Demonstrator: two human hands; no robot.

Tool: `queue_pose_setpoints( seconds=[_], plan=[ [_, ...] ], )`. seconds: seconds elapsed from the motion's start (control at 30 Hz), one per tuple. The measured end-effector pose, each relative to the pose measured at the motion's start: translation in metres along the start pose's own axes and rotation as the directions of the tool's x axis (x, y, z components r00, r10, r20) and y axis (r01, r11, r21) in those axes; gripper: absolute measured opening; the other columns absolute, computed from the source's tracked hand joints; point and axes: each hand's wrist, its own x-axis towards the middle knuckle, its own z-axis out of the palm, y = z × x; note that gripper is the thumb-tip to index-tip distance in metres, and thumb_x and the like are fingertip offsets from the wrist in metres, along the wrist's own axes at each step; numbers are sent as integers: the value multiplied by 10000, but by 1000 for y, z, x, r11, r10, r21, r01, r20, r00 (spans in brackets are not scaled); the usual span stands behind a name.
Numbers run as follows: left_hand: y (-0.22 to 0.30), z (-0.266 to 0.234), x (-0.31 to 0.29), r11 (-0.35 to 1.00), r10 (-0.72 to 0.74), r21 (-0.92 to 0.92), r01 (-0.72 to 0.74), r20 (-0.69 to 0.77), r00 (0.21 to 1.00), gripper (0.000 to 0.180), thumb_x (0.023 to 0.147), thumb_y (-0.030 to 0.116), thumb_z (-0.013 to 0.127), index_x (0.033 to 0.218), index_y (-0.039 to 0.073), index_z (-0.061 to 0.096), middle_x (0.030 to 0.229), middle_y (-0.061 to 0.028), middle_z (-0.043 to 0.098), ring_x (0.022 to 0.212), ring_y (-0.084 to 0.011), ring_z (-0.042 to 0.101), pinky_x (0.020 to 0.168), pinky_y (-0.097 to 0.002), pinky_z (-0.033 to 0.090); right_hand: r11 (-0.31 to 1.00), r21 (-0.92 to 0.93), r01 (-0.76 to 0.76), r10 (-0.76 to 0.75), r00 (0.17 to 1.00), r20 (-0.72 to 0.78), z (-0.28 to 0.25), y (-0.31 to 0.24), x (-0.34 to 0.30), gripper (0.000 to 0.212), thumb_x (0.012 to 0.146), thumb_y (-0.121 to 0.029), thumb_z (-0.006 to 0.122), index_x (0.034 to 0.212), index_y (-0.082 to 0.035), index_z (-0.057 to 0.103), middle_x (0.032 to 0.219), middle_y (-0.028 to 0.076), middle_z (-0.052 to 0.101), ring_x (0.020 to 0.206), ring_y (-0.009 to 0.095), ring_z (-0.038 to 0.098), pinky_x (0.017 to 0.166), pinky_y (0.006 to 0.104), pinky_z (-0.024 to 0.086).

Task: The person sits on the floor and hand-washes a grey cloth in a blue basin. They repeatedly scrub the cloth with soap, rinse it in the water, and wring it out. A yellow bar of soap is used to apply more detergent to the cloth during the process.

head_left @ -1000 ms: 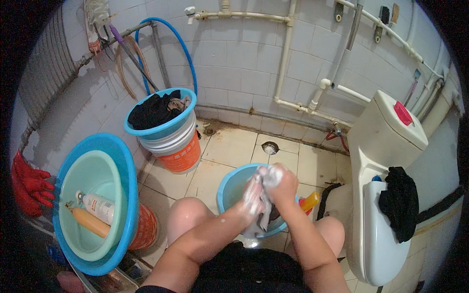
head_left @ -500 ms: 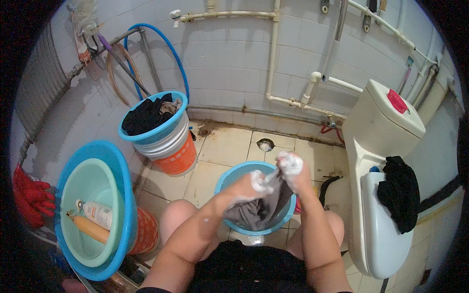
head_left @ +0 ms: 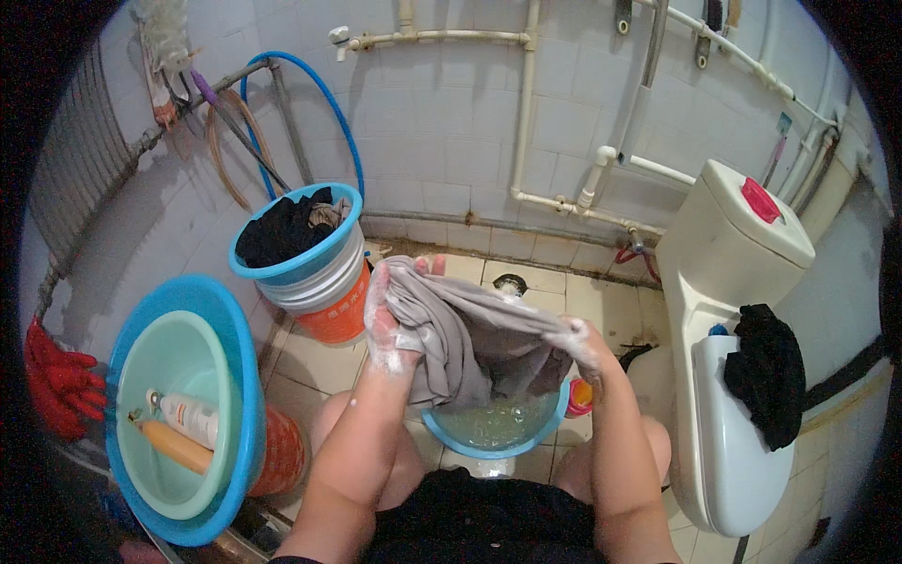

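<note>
A wet grey garment (head_left: pixel 489 324) is stretched between my hands above a small blue basin (head_left: pixel 498 451) of cloudy, sudsy water. My left hand (head_left: pixel 385 324) holds the bunched end, with cloth lying across its palm and fingertips showing past the fold. My right hand (head_left: pixel 587 350) grips the other end, its fingers closed round the fabric. White foam clings to both hands. The garment hangs in folds over the basin and hides its far rim. I cannot tell what kind of garment it is.
Black and grey clothes (head_left: pixel 287 230) fill a blue basin on a white-and-orange bucket (head_left: pixel 324 305). At left, a pale green basin (head_left: pixel 132 357) with bottles sits inside a larger blue one (head_left: pixel 235 329). A black garment (head_left: pixel 766 376) lies on the toilet lid (head_left: pixel 742 479). Red gloves (head_left: pixel 66 381) hang at far left.
My hands have moved apart, the left one up and leftward. The garment, bunched between them before, is now lifted and spread out, showing the water in the basin.
</note>
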Motion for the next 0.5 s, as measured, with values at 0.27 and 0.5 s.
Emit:
queue_pose_setpoints(
  seconds=[0.27,0.5],
  plan=[
    [-67,-51,-13,861,-225,457,222,-49,973,493,886,469,414,1206,95,441,1132,-82,524,1085,-223,487,948,-391,379,874,95,477,-468,878,-106,109,-45,-42,210,750,-164,638,928,-55,614,930,102,610,856,235,589,794,349,457],
    [-93,-127,-4,956,-285,174,237,350,892,311,908,366,421,1015,97,536,972,-56,582,882,-163,574,785,-295,475,687,-466,558,-697,688,-203,113,-27,-13,207,654,-215,700,787,-88,604,810,142,612,709,331,586,612,399,473]
  ],
)
